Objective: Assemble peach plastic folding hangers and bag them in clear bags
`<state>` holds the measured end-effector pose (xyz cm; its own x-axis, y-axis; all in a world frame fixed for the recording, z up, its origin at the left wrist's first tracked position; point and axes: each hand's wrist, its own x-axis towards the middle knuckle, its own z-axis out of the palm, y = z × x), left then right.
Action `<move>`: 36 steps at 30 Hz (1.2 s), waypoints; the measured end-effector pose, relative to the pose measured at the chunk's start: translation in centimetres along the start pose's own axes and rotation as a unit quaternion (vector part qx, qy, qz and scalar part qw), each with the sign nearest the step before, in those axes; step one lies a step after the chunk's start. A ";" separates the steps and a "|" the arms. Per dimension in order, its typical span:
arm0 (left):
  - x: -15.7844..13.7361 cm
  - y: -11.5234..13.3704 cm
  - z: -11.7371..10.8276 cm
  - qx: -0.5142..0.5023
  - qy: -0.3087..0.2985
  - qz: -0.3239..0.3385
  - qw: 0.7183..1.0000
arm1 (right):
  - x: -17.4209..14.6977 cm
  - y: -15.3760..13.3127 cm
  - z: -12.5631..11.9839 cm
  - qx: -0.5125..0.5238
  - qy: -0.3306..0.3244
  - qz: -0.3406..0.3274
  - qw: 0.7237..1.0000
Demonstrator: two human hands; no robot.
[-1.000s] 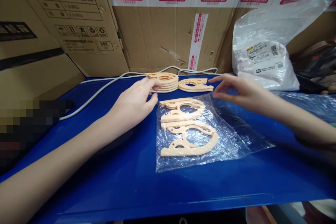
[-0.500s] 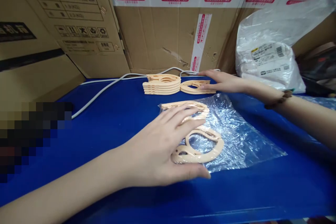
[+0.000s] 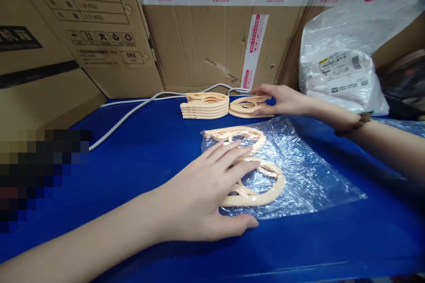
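Right hand (image 3: 282,100), nearer, is clasping the hanger (image 3: 235,105) extending lengthwise leftward from it; left hand (image 3: 207,190), fingers apart, is partly covering bagged hangers (image 3: 279,185).

1. Stretches left forearm (image 3: 113,233) in from the lower left, with wrist (image 3: 156,212) nearly straight.
2. Holds left hand (image 3: 209,190) palm down, with fingers (image 3: 228,159) lightly fanned and thumb (image 3: 237,225) apart.
3. Angles right forearm (image 3: 395,141) in from the right.
4. Pinches with right hand (image 3: 283,101), curving thumb and fingers toward each other.
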<state>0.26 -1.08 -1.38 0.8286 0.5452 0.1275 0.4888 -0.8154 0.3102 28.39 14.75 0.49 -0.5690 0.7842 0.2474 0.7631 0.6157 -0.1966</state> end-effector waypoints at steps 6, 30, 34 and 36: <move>0.3 -0.3 -0.1 0.012 0.019 -0.003 1.000 | -2.3 -0.7 -2.2 -0.189 0.129 -0.042 0.973; 1.9 -0.5 -2.0 -0.596 0.161 -0.252 0.745 | -8.6 -12.0 -0.2 -0.174 0.218 -0.220 0.935; 2.0 -0.2 -2.1 -0.652 0.187 -0.284 0.678 | -8.6 -12.3 -0.2 -0.125 0.236 -0.146 0.952; 2.2 0.0 -2.0 -0.672 0.183 -0.287 0.657 | -8.6 -12.6 0.1 -0.111 0.221 -0.153 0.957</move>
<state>1.52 0.50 0.81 0.3704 0.8993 -0.2324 -0.1946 0.3198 0.9273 23.72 0.25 0.78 -0.6278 0.4308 0.6483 0.6566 0.7404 0.1439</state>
